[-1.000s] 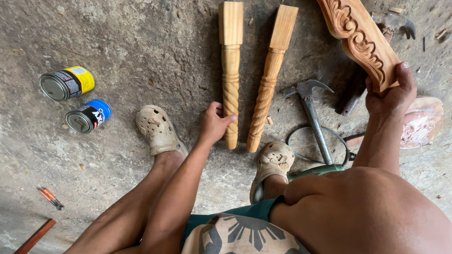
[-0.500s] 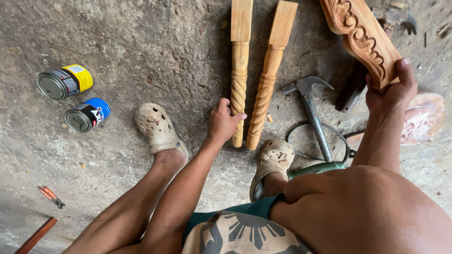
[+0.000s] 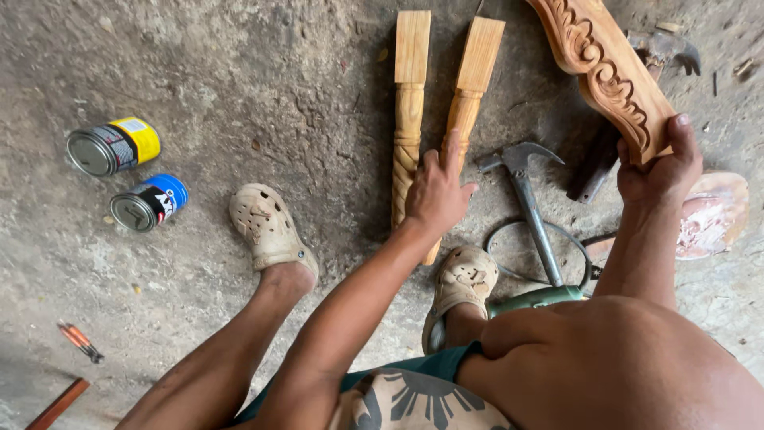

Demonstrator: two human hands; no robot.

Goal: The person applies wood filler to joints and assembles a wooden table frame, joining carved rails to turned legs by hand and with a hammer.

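Left hand (image 3: 435,193) on twisted legs (image 3: 407,127); right hand (image 3: 660,163) grips carved piece (image 3: 606,72).

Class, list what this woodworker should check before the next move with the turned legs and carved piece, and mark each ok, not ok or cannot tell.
1. Left hand rests on the two turned legs: ok.
2. Right hand grips the carved piece at its lower end: ok.
3. Grip firmness: cannot tell.
4. Hammer lies apart from both hands: ok.
5. Two cans lie on their sides, away from the legs: ok.
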